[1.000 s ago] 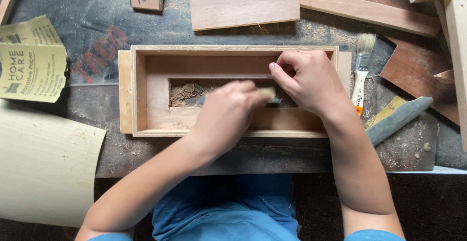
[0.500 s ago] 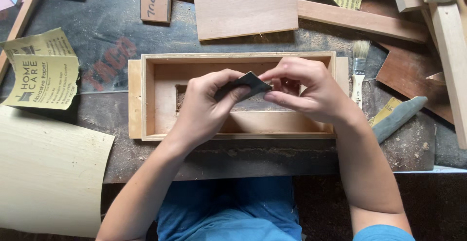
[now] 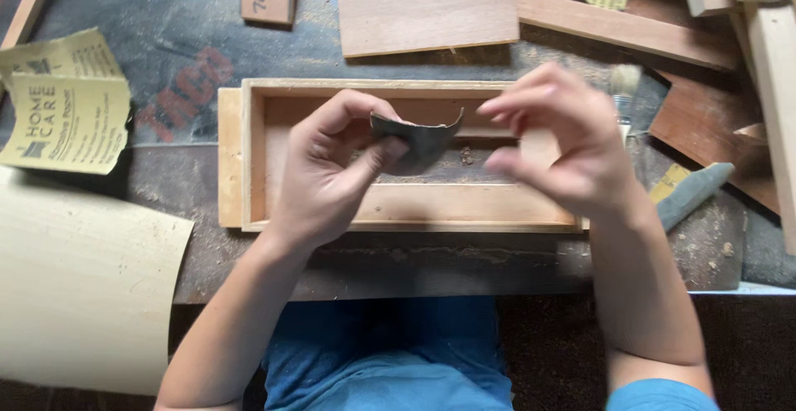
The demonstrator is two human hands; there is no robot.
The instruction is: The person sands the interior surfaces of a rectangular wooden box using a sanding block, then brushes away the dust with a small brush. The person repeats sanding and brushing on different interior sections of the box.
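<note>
The counter (image 3: 166, 87) is dusty and crowded, and straight under both hands sits a long wooden box (image 3: 398, 212), open on top, with a slot in its floor showing sawdust. Beyond the hands lies a flat board (image 3: 427, 4), out past the right hand a paintbrush (image 3: 623, 87) and a grey stone (image 3: 692, 195), and off beyond the left hand a yellow paper sheet (image 3: 66, 121) and a big pale curled sheet (image 3: 75, 286). The left hand (image 3: 327, 170) has its grip pinched shut on a small dark scrap of sandpaper (image 3: 419, 133), thumb under and fingers over one end, holding it up above the box. The right hand (image 3: 555, 141) hangs just beside the scrap's free end with its grip apart, fingers curled and touching nothing. That scrap looks feather-light and floppy yet springy; it curls upward like a shallow cup, so I would judge it needs only a light pinch at an edge, gritty face out, or folding round a fingertip. Half a second ago both hands held it together over the box; now the right has let go and drawn aside, and the piece stands clear in the left alone.
</note>
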